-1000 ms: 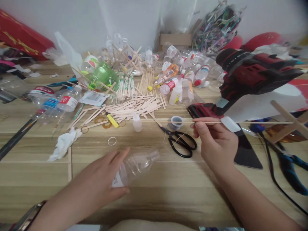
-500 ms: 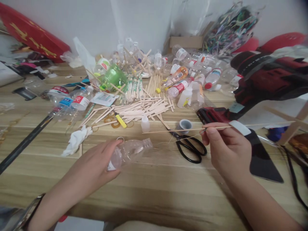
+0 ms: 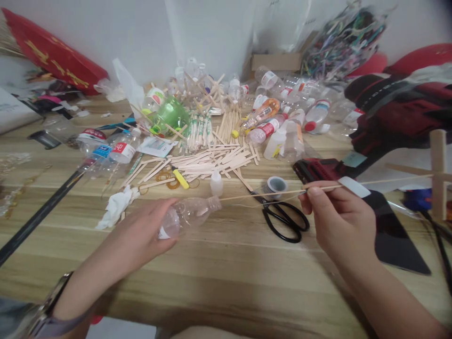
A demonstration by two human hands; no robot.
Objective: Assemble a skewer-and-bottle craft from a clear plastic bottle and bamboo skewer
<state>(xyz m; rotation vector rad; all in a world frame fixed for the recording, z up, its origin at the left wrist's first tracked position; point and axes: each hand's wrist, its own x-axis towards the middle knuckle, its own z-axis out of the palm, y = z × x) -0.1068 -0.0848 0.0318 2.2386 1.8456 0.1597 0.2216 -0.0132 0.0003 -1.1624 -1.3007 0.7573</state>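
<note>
My left hand (image 3: 151, 223) is wrapped round the base of a clear plastic bottle (image 3: 192, 212), which lies sideways with its open neck pointing right. Between thumb and fingers, my right hand (image 3: 339, 216) pinches a thin wooden stick (image 3: 268, 194). The stick's left tip is at the bottle's mouth; whether it is inside is too small to tell. A crossed piece of flat wooden sticks (image 3: 438, 174) shows at the stick's far right end. A fine thread hangs just below the stick. Black-handled scissors (image 3: 286, 221) lie on the table between my hands, below a grey tape roll (image 3: 276, 186).
Flat wooden sticks (image 3: 212, 160) are heaped mid-table, with a yellow-handled tool (image 3: 181, 179) and a small white bottle (image 3: 216, 182) beside them. Several plastic bottles (image 3: 268, 128) fill the back. A red and black power tool (image 3: 388, 117) stands at the right, near a black flat object (image 3: 402, 245).
The bottle's neck and the stick's left tip have come together; a gap separated them before. The crossed wooden piece shows more fully at the right. The whole view has shifted slightly.
</note>
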